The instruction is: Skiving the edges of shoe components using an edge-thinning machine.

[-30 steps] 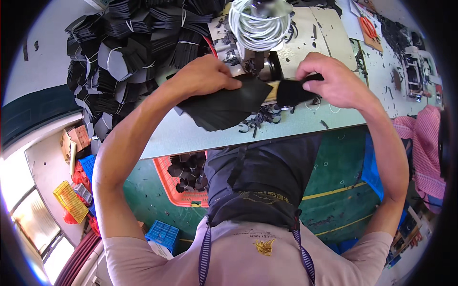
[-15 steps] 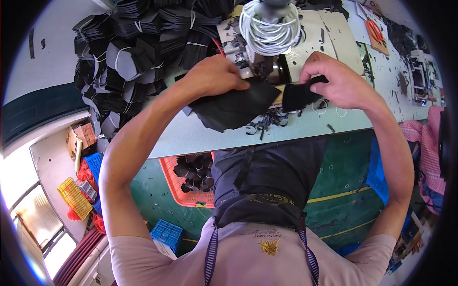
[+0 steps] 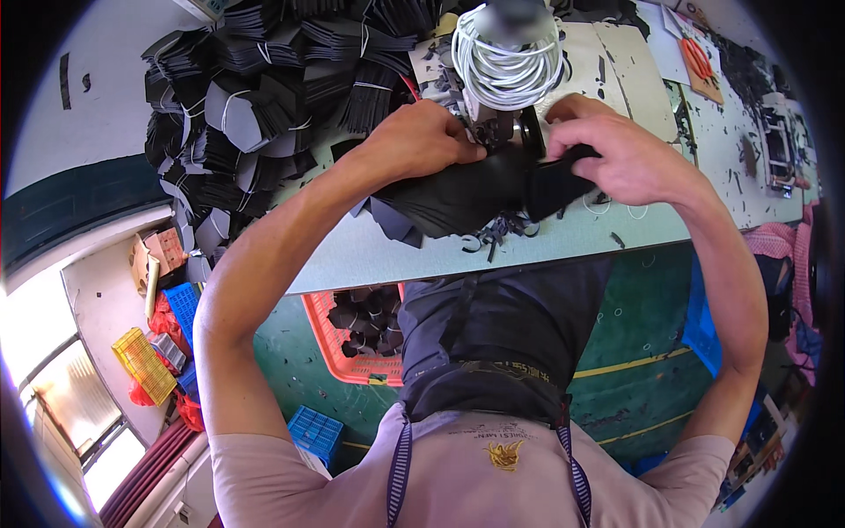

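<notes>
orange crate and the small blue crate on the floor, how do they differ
The orange crate sits under the table's edge and holds black pieces; the small blue crate lies nearer the person, its contents not visible. The orange crate looks larger than the blue one. Both are plastic lattice-walled crates on the green floor.

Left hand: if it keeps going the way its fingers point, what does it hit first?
Probably the sewing machine: the left hand lies on the black piece, fingers aimed right at the machine's needle area. Depth is unclear.
</notes>
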Available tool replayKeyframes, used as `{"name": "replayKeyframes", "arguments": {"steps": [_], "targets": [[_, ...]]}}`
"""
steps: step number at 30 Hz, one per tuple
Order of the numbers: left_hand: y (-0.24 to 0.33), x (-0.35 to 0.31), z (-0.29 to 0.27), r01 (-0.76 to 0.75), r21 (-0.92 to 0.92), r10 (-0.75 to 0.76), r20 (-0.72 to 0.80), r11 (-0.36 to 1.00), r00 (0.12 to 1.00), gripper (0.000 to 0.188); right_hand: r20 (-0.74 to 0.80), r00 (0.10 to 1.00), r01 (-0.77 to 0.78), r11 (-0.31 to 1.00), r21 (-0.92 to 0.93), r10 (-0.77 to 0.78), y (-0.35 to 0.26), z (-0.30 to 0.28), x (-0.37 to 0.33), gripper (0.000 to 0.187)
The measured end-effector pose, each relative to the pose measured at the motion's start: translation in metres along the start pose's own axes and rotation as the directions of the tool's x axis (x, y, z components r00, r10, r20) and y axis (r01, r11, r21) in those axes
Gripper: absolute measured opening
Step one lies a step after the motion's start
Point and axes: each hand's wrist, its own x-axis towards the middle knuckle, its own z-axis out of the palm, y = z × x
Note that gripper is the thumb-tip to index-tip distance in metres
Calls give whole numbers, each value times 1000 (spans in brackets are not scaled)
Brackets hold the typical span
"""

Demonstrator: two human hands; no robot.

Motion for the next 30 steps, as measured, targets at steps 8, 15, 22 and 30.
{"name": "replayKeyframes", "arguments": {"steps": [8,15,22,30], "targets": [[-12,-13,-1,22,-50,-23,-11,998,1000,30,-147,972,-199,976,-86,185,1,6,-1,31],[-11,1,-1,-131,-44,132,21,990,991,39,-68,997,-46,996,-73,41,-6,11,11,30],[-4,-13,-7,108,17,-109,46,994,993,40,75,974,-206,974,-93,213,-2,-10,1,28],[-22,-6,0,-228,-162,238,44,960,970,28,-25,983,-184,976,-112,183,-6,8,12,30]]}}
